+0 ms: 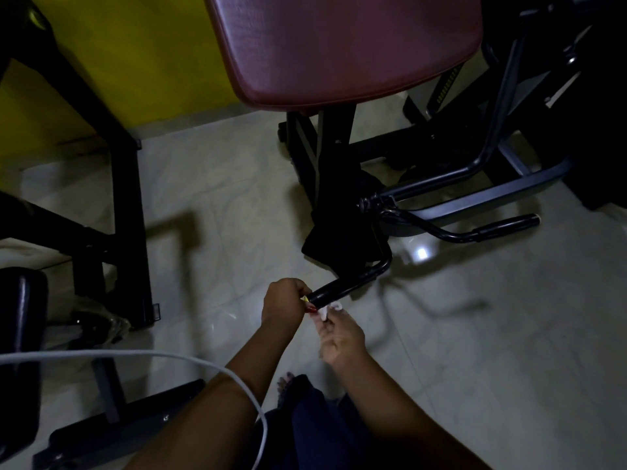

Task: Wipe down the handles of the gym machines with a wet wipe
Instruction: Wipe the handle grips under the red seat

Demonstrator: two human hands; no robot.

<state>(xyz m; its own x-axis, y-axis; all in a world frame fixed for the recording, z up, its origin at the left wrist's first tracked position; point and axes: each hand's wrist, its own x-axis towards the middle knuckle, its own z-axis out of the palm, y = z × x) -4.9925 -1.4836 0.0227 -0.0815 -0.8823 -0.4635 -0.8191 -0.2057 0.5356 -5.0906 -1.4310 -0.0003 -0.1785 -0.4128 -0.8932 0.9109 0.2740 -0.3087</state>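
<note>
A black machine handle (334,290) juts toward me from a bent black bar under the maroon seat (339,45). My left hand (284,303) grips the near end of that handle, with something small, yellow and red showing at its fingertips. Just below the handle, my right hand (341,337) pinches a crumpled white wet wipe (328,309) against the grip's underside. A second black handle (509,224) sticks out to the right, untouched.
Black machine frames (129,205) stand at the left, with a black pad (20,320) at the lower left. A white cable (135,354) loops across the foreground. Pale tiled floor (475,334) lies to the right. A dark cloth (339,239) hangs on the seat post.
</note>
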